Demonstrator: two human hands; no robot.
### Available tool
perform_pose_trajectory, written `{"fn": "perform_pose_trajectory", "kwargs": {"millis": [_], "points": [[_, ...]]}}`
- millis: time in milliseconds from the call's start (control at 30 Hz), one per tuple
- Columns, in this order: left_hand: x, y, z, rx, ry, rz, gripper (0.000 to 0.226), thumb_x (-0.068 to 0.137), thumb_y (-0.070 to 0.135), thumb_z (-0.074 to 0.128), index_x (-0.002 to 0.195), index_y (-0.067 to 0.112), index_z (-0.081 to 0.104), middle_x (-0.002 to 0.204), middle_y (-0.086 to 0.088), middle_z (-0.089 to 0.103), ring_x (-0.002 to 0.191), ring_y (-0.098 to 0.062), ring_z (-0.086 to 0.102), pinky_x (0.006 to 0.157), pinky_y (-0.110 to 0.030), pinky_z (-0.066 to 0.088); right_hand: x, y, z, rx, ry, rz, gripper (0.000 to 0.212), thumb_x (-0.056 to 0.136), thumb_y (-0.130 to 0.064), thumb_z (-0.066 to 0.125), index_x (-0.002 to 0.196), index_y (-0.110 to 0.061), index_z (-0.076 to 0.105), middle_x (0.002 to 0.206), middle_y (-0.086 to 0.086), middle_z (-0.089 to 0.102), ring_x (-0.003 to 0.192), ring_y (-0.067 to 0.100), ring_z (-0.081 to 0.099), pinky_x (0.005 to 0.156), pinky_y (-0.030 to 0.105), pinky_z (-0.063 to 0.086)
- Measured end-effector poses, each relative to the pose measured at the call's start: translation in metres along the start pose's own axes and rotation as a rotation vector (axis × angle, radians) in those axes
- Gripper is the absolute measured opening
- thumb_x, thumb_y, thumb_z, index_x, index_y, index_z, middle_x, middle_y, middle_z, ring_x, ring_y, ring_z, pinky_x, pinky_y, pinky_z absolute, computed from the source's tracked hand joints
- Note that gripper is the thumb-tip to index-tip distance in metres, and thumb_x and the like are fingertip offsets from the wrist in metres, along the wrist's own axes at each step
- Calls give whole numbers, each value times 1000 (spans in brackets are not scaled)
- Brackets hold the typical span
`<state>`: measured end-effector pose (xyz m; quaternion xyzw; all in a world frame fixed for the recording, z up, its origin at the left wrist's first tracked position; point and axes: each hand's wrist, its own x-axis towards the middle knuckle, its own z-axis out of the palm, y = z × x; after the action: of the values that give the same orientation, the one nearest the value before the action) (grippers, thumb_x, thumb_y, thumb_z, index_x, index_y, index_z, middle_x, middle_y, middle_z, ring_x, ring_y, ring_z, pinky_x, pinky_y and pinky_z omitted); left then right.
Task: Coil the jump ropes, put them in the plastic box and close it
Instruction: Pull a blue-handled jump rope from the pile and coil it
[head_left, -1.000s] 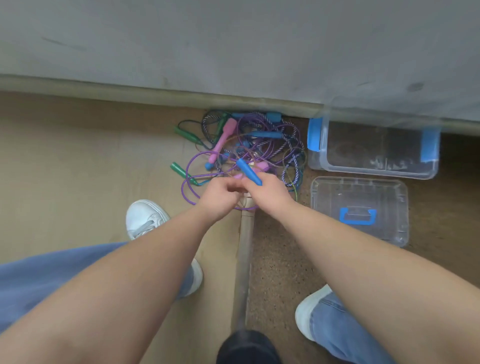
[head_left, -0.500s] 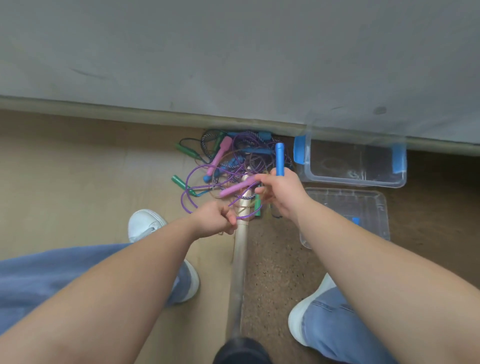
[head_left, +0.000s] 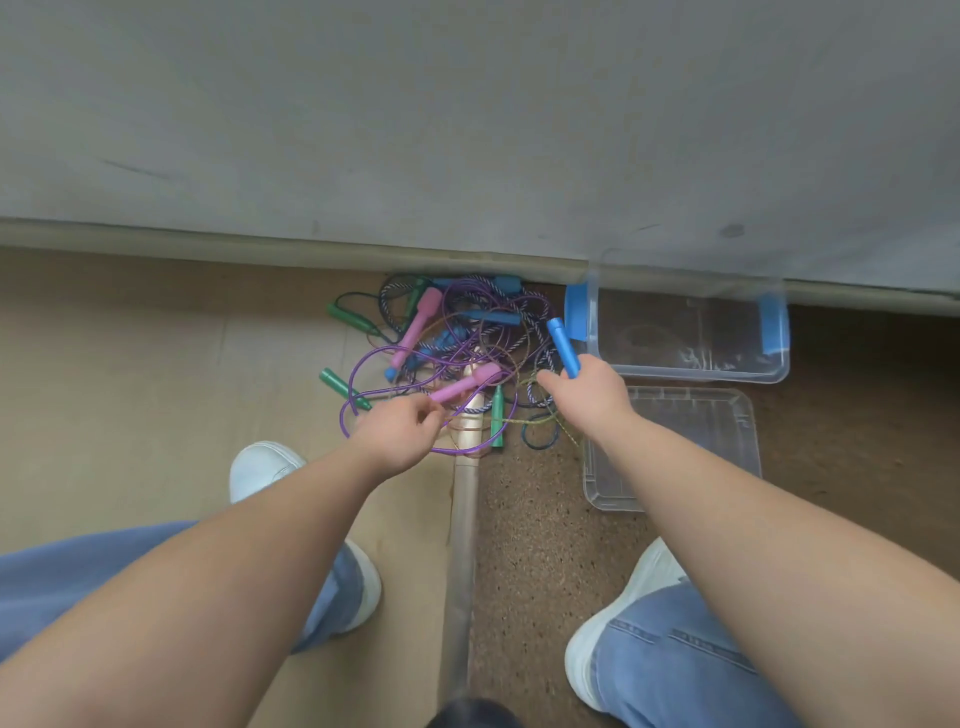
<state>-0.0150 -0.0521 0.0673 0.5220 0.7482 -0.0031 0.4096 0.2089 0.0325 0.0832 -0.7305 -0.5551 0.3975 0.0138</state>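
Observation:
A tangled pile of jump ropes (head_left: 457, 343) lies on the floor against the grey wall, with purple and striped cords and pink, green and blue handles. My right hand (head_left: 587, 395) grips a blue handle (head_left: 562, 346) raised at the pile's right edge. My left hand (head_left: 400, 434) pinches the purple cord beside a pink handle (head_left: 465, 383). The clear plastic box (head_left: 691, 371) with blue latches stands open to the right, and its lid (head_left: 727, 415) lies flat in front of it, partly under my right forearm.
A metal floor strip (head_left: 465, 545) divides the light floor on the left from the brown speckled floor on the right. My white shoes (head_left: 265, 467) and jeans stand on either side of it. The wall's baseboard (head_left: 208, 244) runs behind the pile.
My hands have moved apart: the right hand has carried the blue handle to the right toward the box, and the left stays on the purple cord. The camera view has tilted up.

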Motion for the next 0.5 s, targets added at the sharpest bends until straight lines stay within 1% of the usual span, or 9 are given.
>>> {"fn": "perform_pose_trajectory", "kwargs": {"millis": [33, 100, 133, 200, 267, 333, 400, 467, 500], "points": [[7, 4, -1, 4, -4, 2, 24, 96, 37, 44, 103, 31, 67, 87, 8, 67, 92, -24, 62, 86, -38, 51, 4, -1, 1, -11, -4, -4, 28, 96, -40, 55, 86, -14, 53, 81, 5, 56, 75, 25, 53, 59, 33, 35], [25, 11, -2, -11, 25, 17, 28, 94, 26, 45, 108, 24, 69, 104, -1, 70, 96, -25, 63, 84, -34, 51, 13, -4, 7, -25, 2, 0, 35, 100, -45, 46, 90, -13, 56, 85, 7, 58, 79, 28, 55, 62, 33, 37], [35, 14, -3, -8, 49, 34, 29, 93, 21, 45, 110, 21, 69, 111, -5, 68, 100, -26, 61, 85, -33, 50, 20, -5, 10, -25, 2, 6, 38, 101, -47, 43, 93, -13, 57, 87, 8, 59, 82, 30, 56, 66, 34, 38], [57, 21, -5, 27, 93, 68, 31, 93, 18, 47, 114, 17, 69, 123, -11, 62, 114, -28, 56, 95, -33, 44, 32, -7, 20, -23, -25, 20, 45, 100, -52, 38, 97, -12, 59, 90, 9, 63, 86, 33, 59, 71, 35, 43], [77, 29, -7, 64, 132, 94, 33, 92, 19, 49, 119, 15, 67, 131, -14, 56, 122, -30, 52, 101, -33, 41, 43, -9, 30, 23, -101, 31, 51, 97, -57, 36, 98, -13, 61, 91, 8, 70, 86, 32, 67, 78, 37, 51], [96, 39, -8, 105, 157, 144, 39, 90, 19, 50, 125, 12, 65, 139, -14, 52, 128, -31, 48, 108, -34, 39, 51, -10, 39, 123, -193, 46, 48, 97, -57, 39, 99, -15, 61, 89, 7, 74, 72, 25, 73, 81, 37, 57], [113, 47, -9, 170, 151, 191, 43, 89, 17, 51, 130, 10, 62, 145, -17, 47, 134, -31, 43, 113, -35, 32, 58, -11, 45, 173, -245, 30, 42, 99, -51, 42, 100, -13, 60, 89, 7, 75, 56, 19, 72, 78, 36, 58], [129, 53, -9, 271, 113, 235, 43, 90, 16, 52, 132, 9, 60, 150, -17, 43, 141, -28, 35, 116, -34, 23, 65, -13, 51, 229, -264, 35, 36, 100, -48, 43, 99, -15, 58, 89, 6, 74, 51, 18, 71, 74, 39, 59], [136, 55, -9, 319, 102, 249, 42, 91, 17, 53, 131, 9, 60, 151, -16, 42, 142, -27, 33, 116, -34, 21, 68, -13, 53, 261, -265, 41, 33, 100, -47, 44, 98, -16, 57, 87, 6, 73, 50, 19, 70, 72, 41, 60]]}}
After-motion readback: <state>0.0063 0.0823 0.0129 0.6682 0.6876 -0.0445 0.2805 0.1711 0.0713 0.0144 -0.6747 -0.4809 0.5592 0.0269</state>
